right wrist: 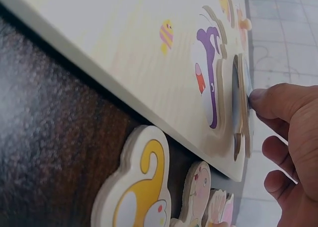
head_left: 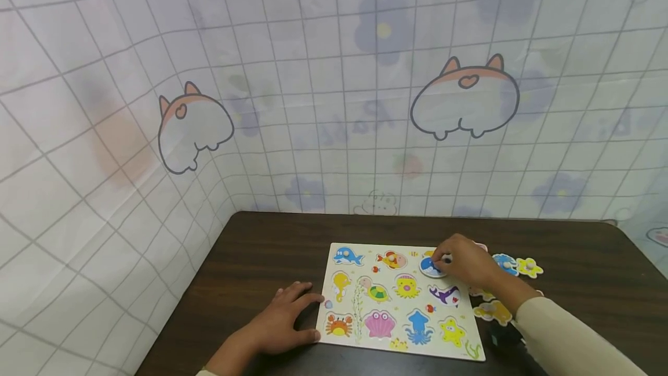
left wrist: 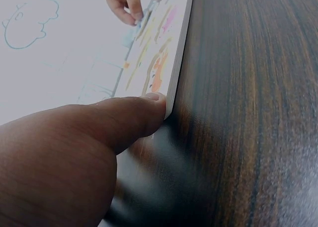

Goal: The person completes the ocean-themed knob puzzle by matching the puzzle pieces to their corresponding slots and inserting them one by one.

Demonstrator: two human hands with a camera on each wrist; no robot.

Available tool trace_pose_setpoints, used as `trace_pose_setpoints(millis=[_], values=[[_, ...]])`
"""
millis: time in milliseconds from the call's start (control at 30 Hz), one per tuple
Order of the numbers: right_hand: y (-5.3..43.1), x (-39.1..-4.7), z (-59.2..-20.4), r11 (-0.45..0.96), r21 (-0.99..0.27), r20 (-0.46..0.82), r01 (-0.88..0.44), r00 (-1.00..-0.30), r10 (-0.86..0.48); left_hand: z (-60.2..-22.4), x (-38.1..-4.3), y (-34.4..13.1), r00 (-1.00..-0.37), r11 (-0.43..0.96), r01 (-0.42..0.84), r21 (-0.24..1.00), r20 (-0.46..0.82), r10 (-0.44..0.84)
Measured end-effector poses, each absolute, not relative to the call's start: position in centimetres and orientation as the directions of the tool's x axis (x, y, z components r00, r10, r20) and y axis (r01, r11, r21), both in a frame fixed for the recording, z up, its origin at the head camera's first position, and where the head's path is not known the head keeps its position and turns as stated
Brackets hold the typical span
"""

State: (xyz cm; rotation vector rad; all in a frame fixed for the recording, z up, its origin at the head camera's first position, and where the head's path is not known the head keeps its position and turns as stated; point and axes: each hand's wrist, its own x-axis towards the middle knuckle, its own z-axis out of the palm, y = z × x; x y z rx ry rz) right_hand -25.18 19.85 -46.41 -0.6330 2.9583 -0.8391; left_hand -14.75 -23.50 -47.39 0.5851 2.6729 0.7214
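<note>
"At the far right corner of the puzzle board point(head_left: 435, 344), which hand controls the blue-and-white piece point(head_left: 429, 267)?"

"Right hand point(head_left: 464, 260). Thumb and fingers pinch the piece, which lies at the fingertips, leftward from the wrist. The left hand point(head_left: 284, 321) is well apart and grasps nothing: it rests relaxed, fingers spread, on the tabletop point(head_left: 261, 260) at the board's left edge."

"State the governing relation and the long axis."

"By judgement, the governing relation is piece to board: check the piece against the spot beneath it, beyond the purple whale recess point(head_left: 445, 295) and right of the red-and-yellow fish piece point(head_left: 391, 259). The long axis appears to run left to right, along the far edge. Fingers cover the right end; treat this reading as provisional."

"Does the head view confirm seating?"

"No. It shows the piece's face, not its height. Refer to the right wrist view: the piece appears edge-on, its thickness visible, standing proud of the board surface. Whether any part touches the recess rim cannot be told."

"And the left wrist view?"

"It shows the left thumb point(left wrist: 154, 100) touching the board's near left corner. For the loose yellow flower piece point(head_left: 529, 267), beyond the right wrist, consult the head view."
</note>
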Motion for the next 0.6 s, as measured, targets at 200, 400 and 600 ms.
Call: trace_pose_setpoints(millis=[200,400,600], values=[[19.66,-25.35,-46.69,0.788,-0.491,0.099,-0.373,-0.922,-0.374,-47.45,-14.72,-23.49,-0.870,0.791,0.301,0.532,-0.186,0.456],[19.58,-25.17,-46.61,0.799,-0.513,0.046,-0.313,-0.940,-0.339,-47.40,-14.69,-23.39,-0.872,0.795,0.315,0.518,-0.173,0.458],[19.50,-25.07,-46.98,0.787,-0.572,-0.023,-0.231,-0.955,-0.297,-47.22,-14.59,-23.38,-0.874,0.797,0.315,0.516,-0.170,0.455]])
